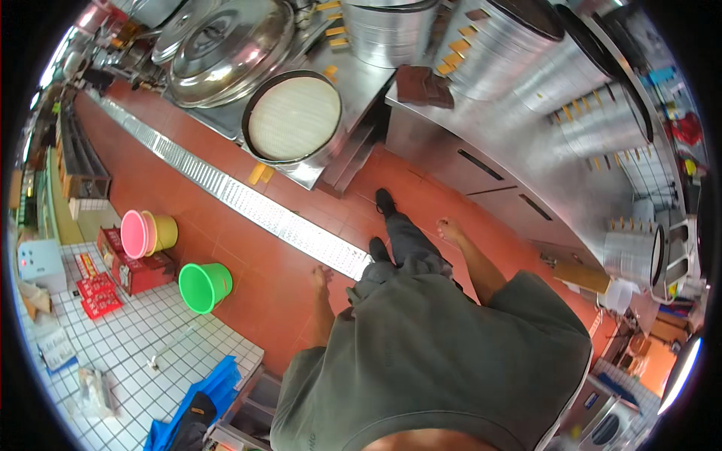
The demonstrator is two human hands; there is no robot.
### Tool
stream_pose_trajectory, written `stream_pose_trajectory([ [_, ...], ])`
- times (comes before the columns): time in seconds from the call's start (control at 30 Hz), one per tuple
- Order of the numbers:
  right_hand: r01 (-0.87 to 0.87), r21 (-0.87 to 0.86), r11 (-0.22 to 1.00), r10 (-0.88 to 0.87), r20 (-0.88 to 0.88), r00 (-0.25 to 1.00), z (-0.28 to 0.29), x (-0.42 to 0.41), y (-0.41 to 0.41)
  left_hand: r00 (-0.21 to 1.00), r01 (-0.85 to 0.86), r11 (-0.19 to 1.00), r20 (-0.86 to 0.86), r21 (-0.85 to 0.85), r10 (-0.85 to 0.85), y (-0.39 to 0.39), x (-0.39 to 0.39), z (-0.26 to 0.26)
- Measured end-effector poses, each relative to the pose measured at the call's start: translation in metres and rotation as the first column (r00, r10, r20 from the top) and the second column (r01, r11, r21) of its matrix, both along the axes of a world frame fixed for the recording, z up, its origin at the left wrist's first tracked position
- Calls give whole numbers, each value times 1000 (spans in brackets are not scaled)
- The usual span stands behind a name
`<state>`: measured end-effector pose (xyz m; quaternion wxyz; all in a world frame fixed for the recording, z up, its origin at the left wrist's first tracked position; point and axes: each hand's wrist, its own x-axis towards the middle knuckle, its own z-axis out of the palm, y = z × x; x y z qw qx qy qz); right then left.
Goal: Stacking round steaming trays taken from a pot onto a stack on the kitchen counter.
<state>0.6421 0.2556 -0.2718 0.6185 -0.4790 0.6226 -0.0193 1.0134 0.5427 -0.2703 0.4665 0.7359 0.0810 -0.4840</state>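
My left hand [321, 276] hangs beside my hip over the red tiled floor [271, 315], fingers loosely bent and nothing in them. Next to it runs a perforated metal drain cover [248, 197]. On my other side, my right hand [449, 229] swings forward, loosely curled, with no object visible in it. A stainless steel cabinet [445, 141] is the nearest thing ahead of that hand, apart from it. In front of me a round metal steamer [293, 118] with a pale mesh surface stands on a steel counter [361, 84]. Neither hand touches anything.
Tall metal steamers [389, 34] line the counters. A brown cloth [423, 87] lies at a counter corner. Large domed lids [225, 51] lean left. A green bucket [203, 287], a pink bucket [135, 234] and a red carton [141, 270] stand by a white-tiled counter [186, 349].
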Motion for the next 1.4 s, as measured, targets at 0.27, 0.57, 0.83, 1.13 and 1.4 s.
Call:
stream_pose_trajectory([
  [0.27,247,-16,969,-240,175,955,14,-61,46,978,170,984,114,57,-176,-65,9,32],
  [0.57,549,-147,823,-563,-70,824,-83,-230,180,856,515,834,-160,197,-491,-74,-88,-16],
  [0.83,754,-31,656,-749,-142,647,6,-280,252,711,689,715,81,119,-698,-125,-186,-13],
  [1.13,911,-57,407,-911,-99,401,13,-378,308,387,913,394,75,106,-919,-187,-319,-59],
  [1.4,985,53,167,-974,-146,173,-15,-383,373,234,958,255,152,134,-960,-209,-425,0],
])
